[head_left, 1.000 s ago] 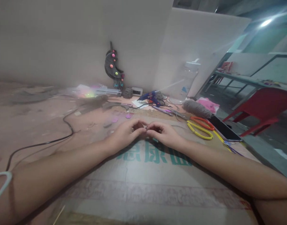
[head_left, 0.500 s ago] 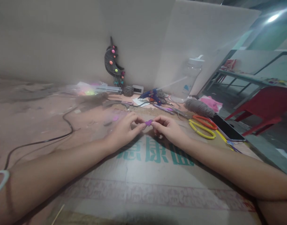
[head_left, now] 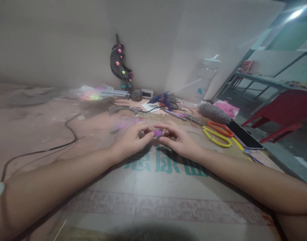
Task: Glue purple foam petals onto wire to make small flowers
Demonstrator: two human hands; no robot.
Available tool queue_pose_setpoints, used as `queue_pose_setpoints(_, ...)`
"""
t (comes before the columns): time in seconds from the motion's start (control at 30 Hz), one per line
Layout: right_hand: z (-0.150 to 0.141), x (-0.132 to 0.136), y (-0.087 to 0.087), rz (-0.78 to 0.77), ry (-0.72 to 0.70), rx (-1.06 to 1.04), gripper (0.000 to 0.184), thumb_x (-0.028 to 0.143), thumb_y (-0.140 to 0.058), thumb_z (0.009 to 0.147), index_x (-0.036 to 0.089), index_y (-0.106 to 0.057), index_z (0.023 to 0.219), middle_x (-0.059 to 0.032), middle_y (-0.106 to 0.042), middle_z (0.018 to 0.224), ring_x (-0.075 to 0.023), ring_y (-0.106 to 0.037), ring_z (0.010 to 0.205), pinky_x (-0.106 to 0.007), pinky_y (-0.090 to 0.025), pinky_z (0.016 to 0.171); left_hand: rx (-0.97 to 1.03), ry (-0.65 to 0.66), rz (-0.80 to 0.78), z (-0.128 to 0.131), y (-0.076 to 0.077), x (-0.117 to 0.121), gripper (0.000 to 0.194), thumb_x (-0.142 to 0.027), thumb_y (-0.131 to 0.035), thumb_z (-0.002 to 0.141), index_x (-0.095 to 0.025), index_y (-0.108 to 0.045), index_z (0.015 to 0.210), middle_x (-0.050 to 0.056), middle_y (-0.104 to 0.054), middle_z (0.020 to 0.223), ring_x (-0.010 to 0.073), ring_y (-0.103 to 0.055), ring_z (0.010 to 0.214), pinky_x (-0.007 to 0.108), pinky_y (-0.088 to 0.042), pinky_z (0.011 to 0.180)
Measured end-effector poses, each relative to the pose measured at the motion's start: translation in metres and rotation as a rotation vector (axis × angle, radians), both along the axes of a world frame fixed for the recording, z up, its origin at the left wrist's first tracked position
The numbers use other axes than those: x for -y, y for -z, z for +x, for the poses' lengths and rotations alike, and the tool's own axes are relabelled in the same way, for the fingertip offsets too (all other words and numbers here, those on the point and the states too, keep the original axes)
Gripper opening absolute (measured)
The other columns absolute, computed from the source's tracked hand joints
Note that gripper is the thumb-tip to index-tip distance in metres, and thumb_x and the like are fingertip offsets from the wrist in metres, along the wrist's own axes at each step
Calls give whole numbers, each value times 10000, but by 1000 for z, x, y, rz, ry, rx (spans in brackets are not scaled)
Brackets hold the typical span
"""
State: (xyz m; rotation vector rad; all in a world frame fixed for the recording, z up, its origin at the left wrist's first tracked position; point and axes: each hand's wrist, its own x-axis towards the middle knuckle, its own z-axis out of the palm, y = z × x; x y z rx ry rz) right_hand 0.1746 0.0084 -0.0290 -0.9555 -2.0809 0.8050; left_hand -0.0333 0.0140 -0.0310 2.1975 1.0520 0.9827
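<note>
Purple piece [head_left: 158, 133], small, outline unclear

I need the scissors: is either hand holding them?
No, the scissors lie by the phone, apart from the left hand and right hand.

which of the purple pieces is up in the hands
The purple piece pinched in the left hand, with the right hand curved beside it; the other purple pieces lie unheld, farther back beyond the hands.

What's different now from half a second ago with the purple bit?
The right hand has spread its thumb and forefinger apart beside the purple piece, which both hands pinched before. The left hand still pinches it. The blue glue gun and moon decoration stayed put.
</note>
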Motion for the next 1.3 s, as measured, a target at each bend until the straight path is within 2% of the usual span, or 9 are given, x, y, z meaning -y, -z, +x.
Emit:
queue_pose_setpoints(0.13,0,-2,1,14,30,13,106,287,-617,860,186,-649,865,-28,-597,856,-142,-552,780,-284,-438,699,-2,-25,1,-1,0,1,209,-288,-508,877,-182,-599,722,7,-617,745,176,-587,773,306,-448,726)
queue_pose_setpoints(0.27,-3,-1,2,-169,84,-91,185,358,-629,842,188,-571,886,17,-584,724,-109,-521,612,-254,-420,584,37,-41,-52,-1,-1,0,201,-288,-505,881,-186,-588,729,0,-612,737,169,-579,750,296,-439,700)
queue_pose_setpoints(0.47,-2,4,-4,-371,-16,-176,244,352,-616,850,221,-428,934,56,-592,661,-82,-493,493,-199,-361,460,129,-47,-80,-4,1,0,216,-258,-479,883,-185,-526,685,-10,-563,695,164,-564,736,295,-418,692)
queue_pose_setpoints(0.53,5,3,-12,-333,-4,-105,248,386,-588,876,214,-461,1003,64,-560,599,-100,-506,501,-204,-362,465,152,-41,-127,-4,2,-1,204,-254,-469,886,-187,-511,697,-16,-564,683,159,-567,714,292,-420,685)
queue_pose_setpoints(0.63,16,-3,-25,-78,118,15,257,410,-531,912,174,-585,998,-8,-624,700,-141,-578,645,-259,-434,585,117,-32,-145,-3,2,-1,194,-252,-469,880,-186,-507,702,-9,-574,700,155,-552,691,290,-414,667)
queue_pose_setpoints(0.73,20,-8,-30,220,232,102,262,365,-512,926,154,-665,898,-73,-664,880,-177,-591,822,-304,-442,728,34,3,-62,-2,1,0,176,-239,-469,869,-180,-513,709,6,-569,727,164,-542,727,293,-414,686)
queue_pose_setpoints(0.8,17,-8,-29,294,223,143,256,342,-521,928,153,-694,921,-76,-648,907,-172,-577,826,-302,-432,734,-40,43,31,-1,1,1,155,-219,-474,863,-173,-530,726,12,-566,744,165,-536,748,290,-410,698)
queue_pose_setpoints(1.03,2,1,-16,135,0,186,165,270,-612,885,160,-687,787,-28,-625,788,-120,-542,705,-244,-411,644,-138,105,156,-2,4,4,178,-201,-484,885,-161,-563,731,17,-569,751,151,-531,739,275,-401,677)
queue_pose_setpoints(1.3,3,-2,-9,91,135,114,158,245,-583,895,163,-660,783,-7,-647,742,-116,-568,695,-237,-420,660,-169,110,96,1,4,1,222,-324,-514,930,-166,-659,871,26,-616,802,162,-564,772,288,-413,709)
